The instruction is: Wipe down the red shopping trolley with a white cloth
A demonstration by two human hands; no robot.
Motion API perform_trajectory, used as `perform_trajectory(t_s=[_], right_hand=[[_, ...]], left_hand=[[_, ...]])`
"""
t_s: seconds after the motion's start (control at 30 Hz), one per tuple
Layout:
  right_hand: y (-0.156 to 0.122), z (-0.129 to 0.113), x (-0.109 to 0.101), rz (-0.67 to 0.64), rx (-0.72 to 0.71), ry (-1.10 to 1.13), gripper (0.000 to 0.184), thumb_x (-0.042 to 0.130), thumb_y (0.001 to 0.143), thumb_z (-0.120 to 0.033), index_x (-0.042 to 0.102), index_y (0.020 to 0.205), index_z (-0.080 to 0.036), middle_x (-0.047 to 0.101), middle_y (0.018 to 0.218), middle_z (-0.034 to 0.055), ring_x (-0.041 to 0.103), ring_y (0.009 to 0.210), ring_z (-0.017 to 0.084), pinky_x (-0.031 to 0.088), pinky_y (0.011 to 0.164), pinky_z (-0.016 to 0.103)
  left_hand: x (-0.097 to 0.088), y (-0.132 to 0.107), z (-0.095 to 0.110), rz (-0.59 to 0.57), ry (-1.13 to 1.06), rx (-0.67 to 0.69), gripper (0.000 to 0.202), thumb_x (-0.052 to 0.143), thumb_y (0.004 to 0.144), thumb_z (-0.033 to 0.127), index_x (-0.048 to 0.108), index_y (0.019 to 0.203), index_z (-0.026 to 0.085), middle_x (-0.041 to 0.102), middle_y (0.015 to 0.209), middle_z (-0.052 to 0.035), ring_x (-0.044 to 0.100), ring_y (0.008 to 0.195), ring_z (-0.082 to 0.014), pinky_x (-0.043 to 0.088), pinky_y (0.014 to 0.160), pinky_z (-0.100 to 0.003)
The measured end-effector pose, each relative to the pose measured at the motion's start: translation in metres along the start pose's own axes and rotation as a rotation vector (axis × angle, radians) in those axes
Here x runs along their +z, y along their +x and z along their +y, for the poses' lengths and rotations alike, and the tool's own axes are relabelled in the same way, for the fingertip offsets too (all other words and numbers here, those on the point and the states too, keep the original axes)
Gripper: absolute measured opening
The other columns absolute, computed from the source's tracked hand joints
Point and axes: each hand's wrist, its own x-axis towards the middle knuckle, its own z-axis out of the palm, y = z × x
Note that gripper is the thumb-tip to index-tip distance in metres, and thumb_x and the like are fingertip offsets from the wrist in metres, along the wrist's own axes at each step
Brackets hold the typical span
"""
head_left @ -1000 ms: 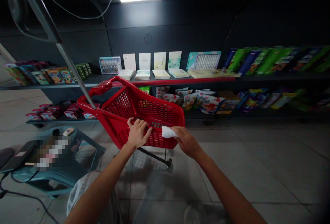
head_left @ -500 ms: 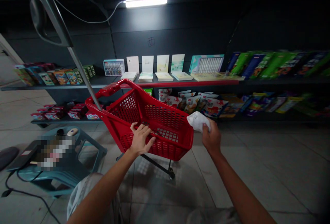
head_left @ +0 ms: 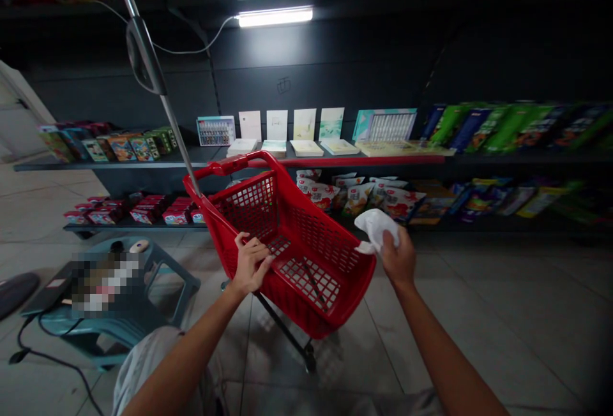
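Note:
A red plastic shopping cart with a perforated basket stands in front of me, and nothing shows lying inside it. My left hand has its fingers curled over the near side rim, with the thumb lying along the edge. Pinched in my right hand is a crumpled white cloth, beside the basket's front right corner. Whether the cloth touches the rim I cannot tell. A metal pole with a grey handle rises by the cart's push bar.
Behind the cart runs a dark shelf with booklets, boxes and green packs. Snack bags fill the lower level. A blue-grey stool with a black device and cables stands left. A lamp shines above.
The cart has swung, its front end coming closer to me, and more of the basket floor shows. The pole looks more upright. The white cloth has shifted slightly right with my right hand.

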Motion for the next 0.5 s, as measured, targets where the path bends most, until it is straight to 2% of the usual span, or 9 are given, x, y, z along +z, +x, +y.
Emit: perform_trajectory(t_s=[0.1,0.27,0.33,0.4,0.47,0.5], right_hand=[[0.001,-0.004,-0.002,0.073,0.099,0.086,0.047,0.05,0.088,-0.054,0.064,0.112,-0.016,0.069,0.105,0.0132,0.062,0.095,0.028,0.047,0.085,0.039],[-0.002,-0.017,0.002,-0.047,0.104,0.257,0.046,0.054,0.087,-0.052,0.065,0.113,-0.017,0.069,0.101,0.0081,0.061,0.094,0.025,0.047,0.085,0.036],[-0.004,-0.021,0.005,-0.069,0.109,0.276,0.044,0.055,0.087,-0.052,0.065,0.112,-0.017,0.069,0.099,0.0068,0.06,0.093,0.024,0.047,0.084,0.035],[-0.007,-0.024,0.009,-0.077,0.139,0.311,0.044,0.056,0.086,-0.052,0.066,0.111,-0.017,0.069,0.097,0.006,0.06,0.091,0.023,0.047,0.083,0.033],[-0.011,-0.027,0.014,-0.095,0.173,0.358,0.045,0.057,0.086,-0.052,0.066,0.112,-0.017,0.069,0.098,0.0054,0.06,0.09,0.022,0.047,0.082,0.033],[-0.013,-0.028,0.017,-0.109,0.187,0.38,0.045,0.058,0.086,-0.052,0.066,0.112,-0.017,0.069,0.098,0.0051,0.06,0.09,0.022,0.047,0.082,0.033]], left_hand=[[-0.003,-0.004,-0.01,0.058,-0.023,-0.039,0.054,0.026,0.103,0.041,0.046,0.057,0.021,0.051,0.058,0.0012,0.052,0.071,-0.0164,0.026,0.11,-0.051],[-0.009,-0.009,-0.031,0.135,-0.062,-0.151,0.059,0.024,0.101,0.048,0.04,0.05,0.023,0.046,0.052,0.0004,0.051,0.066,-0.017,0.03,0.114,-0.05],[-0.012,-0.01,-0.038,0.158,-0.084,-0.189,0.061,0.023,0.1,0.052,0.041,0.048,0.024,0.049,0.053,-0.0009,0.054,0.069,-0.0181,0.03,0.117,-0.051],[-0.016,-0.011,-0.042,0.182,-0.107,-0.23,0.064,0.02,0.099,0.054,0.046,0.049,0.024,0.061,0.064,-0.0039,0.061,0.082,-0.0199,0.027,0.122,-0.051],[-0.02,-0.011,-0.045,0.21,-0.128,-0.256,0.065,0.02,0.099,0.055,0.048,0.049,0.023,0.073,0.09,-0.0076,0.063,0.106,-0.0228,0.024,0.125,-0.051],[-0.023,-0.011,-0.046,0.221,-0.138,-0.261,0.065,0.022,0.099,0.055,0.048,0.049,0.022,0.074,0.105,-0.0086,0.06,0.119,-0.0248,0.023,0.126,-0.051]])
